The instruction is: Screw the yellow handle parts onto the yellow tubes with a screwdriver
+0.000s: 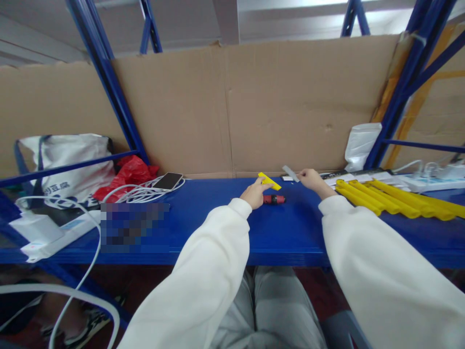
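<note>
My left hand (255,193) is closed on one end of a small flat yellow piece (270,181), which slants down to the right above the blue table. Just right of that hand, a red and black cylindrical tool (274,199) lies on the tabletop, its left end partly covered by the fingers. My right hand (309,179) pinches the lower end of a thin pale grey strip (290,173). The two held pieces are apart. Beneath the strip lies a small white and dark item (286,178).
Several long yellow channels (395,198) lie at the right, near a white pouch (361,145). At the left are a phone (168,181), coiled white cables, a red bag (132,174), a cloth bag (74,165) and a power strip (69,235). Cardboard (272,106) stands behind the blue table (218,237).
</note>
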